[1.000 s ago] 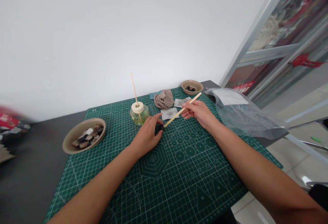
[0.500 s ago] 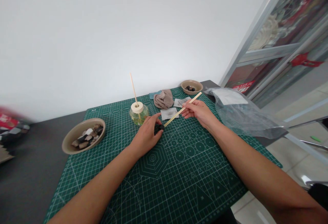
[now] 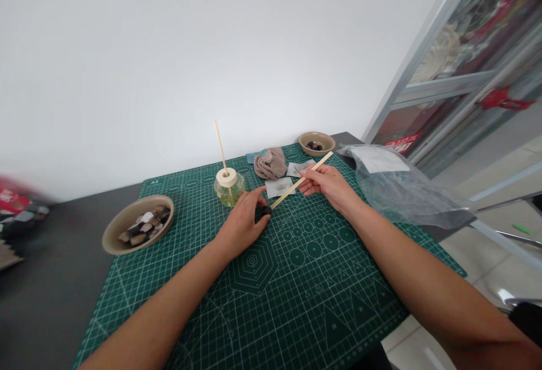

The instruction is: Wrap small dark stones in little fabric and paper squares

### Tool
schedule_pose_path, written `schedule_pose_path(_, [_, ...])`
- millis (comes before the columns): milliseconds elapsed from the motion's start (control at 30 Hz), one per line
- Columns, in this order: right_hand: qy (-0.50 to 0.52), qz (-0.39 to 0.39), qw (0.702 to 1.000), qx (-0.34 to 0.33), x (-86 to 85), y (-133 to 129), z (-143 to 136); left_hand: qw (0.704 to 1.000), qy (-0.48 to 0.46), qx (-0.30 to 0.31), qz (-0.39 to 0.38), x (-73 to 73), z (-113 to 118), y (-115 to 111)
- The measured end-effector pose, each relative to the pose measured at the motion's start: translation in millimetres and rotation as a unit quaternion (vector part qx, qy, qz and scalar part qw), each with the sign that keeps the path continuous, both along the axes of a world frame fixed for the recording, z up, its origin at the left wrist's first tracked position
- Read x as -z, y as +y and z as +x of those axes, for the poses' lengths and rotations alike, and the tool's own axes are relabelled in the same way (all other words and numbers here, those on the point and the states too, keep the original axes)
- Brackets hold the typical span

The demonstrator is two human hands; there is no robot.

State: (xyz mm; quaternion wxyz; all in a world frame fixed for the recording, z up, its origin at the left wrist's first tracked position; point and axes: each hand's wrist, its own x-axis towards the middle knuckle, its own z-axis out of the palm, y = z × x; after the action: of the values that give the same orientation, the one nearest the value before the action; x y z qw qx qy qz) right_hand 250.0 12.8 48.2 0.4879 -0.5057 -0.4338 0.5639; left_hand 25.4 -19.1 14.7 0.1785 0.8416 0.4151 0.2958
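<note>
1. Fingers and thumb of the bare left hand [image 3: 243,220] curl round and pinch a small, black, smooth-looking stone [image 3: 265,211], the index finger stretched out past it; whether a second stone lies hidden in the grip, I cannot tell.
2. Fingers of the right hand [image 3: 326,185], at about 2 o'clock from the black stone, are bunched together, gripping a pair of long, pale wooden chopsticks [image 3: 296,186] near the upper end.
3. Chopstick tips slant down to just beside the stone; contact cannot be made out.
4. At 10 o'clock from the stone stands a squat, clear glass jar [image 3: 237,191] with a round, pale wooden cap, a thin wooden stick rising from it.
5. At 12 o'clock lies a crumpled beige cloth [image 3: 271,164]; near 1 o'clock, a flat white square [image 3: 280,187].
6. Between 1 and 2 o'clock sits a small tan bowl [image 3: 330,146] with dark stones inside.
7. At 9 o'clock, an oval tan bowl [image 3: 110,235] holds mixed stones.
8. At 3 o'clock, a clear plastic bag [image 3: 402,195] overlaps the green gridded cutting mat [image 3: 296,325].
</note>
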Motion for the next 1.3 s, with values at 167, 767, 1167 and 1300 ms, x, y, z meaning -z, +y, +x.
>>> schedule_pose_path(167, [0.011,0.001,1.0,-0.019,1.1,0.0,-0.5,1.0,-0.011,0.006,-0.006,0.6,0.0,0.0])
schedule_pose_path(767, [0.003,0.01,1.0,-0.021,1.0,-0.1,0.2,0.998,-0.041,0.024,-0.033,0.8,-0.9,0.5])
schedule_pose_path(1167, [-0.001,0.015,1.0,0.0,1.8,0.8,1.4,0.999,-0.029,0.003,-0.022,-0.4,0.2,0.6])
schedule_pose_path(1300, [0.016,0.021,1.0,-0.004,1.4,-1.8,-4.0,0.999,-0.026,0.0,-0.024,-0.3,0.2,1.2])
